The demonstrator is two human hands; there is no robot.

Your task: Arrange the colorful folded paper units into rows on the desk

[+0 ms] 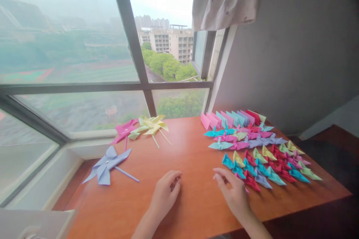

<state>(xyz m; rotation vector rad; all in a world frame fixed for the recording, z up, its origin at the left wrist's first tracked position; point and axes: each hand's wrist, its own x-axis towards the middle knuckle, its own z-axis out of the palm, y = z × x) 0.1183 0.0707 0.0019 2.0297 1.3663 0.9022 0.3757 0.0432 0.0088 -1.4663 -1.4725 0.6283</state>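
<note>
My left hand (166, 191) rests at the front middle of the brown table (193, 209), its fingers loosely bent, thumb a little apart, holding nothing. Across from it, my right hand (233, 193) is also empty, with thumb and forefinger apart. The right hand is nearest to rows of small folded paper boats (262, 177) in many colours and partly covers those at the left end. Behind them lie rows of folded paper cranes (221, 145). To the left of my left hand lies a lilac paper pinwheel (106, 166) on a stick.
Toward the window, a magenta pinwheel (125, 130) and a yellow pinwheel (154, 125) lie with their sticks toward me. A row of folded paper pieces (213, 120) stands at the back right. Window frames (146, 86) border the table, and a curtain (224, 0) hangs above.
</note>
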